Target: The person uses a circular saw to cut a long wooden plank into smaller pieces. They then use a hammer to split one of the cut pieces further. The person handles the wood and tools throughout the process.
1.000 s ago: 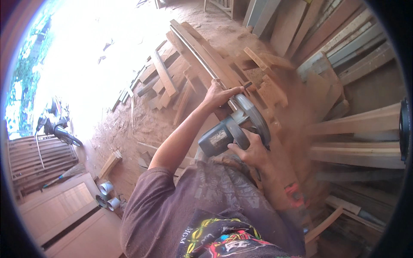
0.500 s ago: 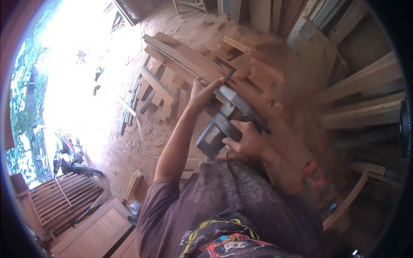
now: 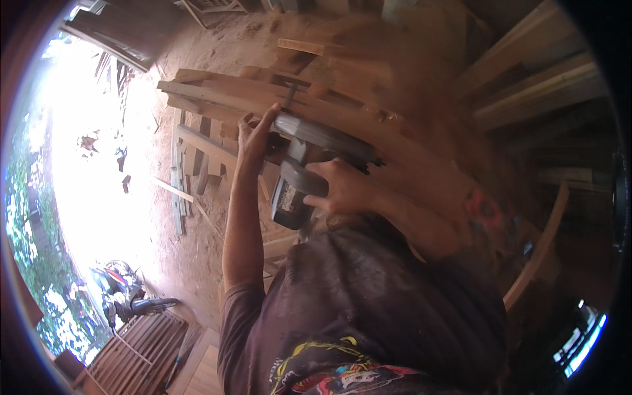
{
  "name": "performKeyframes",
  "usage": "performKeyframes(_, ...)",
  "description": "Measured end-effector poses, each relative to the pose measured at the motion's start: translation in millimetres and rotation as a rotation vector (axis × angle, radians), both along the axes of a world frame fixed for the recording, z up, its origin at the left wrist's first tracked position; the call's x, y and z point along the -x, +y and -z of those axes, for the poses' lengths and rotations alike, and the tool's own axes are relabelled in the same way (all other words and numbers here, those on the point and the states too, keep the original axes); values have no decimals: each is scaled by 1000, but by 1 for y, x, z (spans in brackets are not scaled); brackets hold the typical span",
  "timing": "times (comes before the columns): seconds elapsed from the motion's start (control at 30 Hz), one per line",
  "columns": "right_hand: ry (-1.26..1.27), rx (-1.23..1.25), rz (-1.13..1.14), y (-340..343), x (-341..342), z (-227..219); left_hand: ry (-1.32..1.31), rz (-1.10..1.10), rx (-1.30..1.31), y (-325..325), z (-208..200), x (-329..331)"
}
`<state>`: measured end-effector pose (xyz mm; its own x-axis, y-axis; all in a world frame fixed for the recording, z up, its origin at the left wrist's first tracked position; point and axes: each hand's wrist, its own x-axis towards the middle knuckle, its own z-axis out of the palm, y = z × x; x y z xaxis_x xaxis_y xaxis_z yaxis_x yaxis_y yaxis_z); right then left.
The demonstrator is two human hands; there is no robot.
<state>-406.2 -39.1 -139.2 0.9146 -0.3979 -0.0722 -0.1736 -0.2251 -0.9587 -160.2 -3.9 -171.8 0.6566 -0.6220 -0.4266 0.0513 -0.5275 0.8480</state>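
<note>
A grey and black circular saw [image 3: 322,135] rests along a long brown board [image 3: 230,99] in front of me. My right hand [image 3: 342,187] is wrapped round its rear handle. At the saw's front end, my left hand [image 3: 253,138] is closed, its thumb along the saw's front edge and its fingers curled to the left; just what the fingertips press is hidden. A thin dark bar [image 3: 291,92] sticks out beyond the left thumb. The guard covers the blade, and its cutting edge does not show.
Wood offcuts [image 3: 204,145] lie on the dusty floor to the left. Thick planks [image 3: 540,92] lean at the right, partly behind brown dust. A blurred red thing [image 3: 484,207] lies beside my right arm. A motorcycle [image 3: 125,289] stands at the left near a slatted wooden frame [image 3: 131,352].
The view has turned, so the saw, board and both hands appear further left and the saw lies flatter across the picture. Both hands keep their hold.
</note>
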Motion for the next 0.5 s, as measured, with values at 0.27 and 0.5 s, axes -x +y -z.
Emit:
performKeyframes(0.27,45,-37,-27,0,-2,-5,60,82,-84,1,21,-25)
performKeyframes(0.5,-27,-44,56,7,-8,10,48,92,-69,1,20,-25)
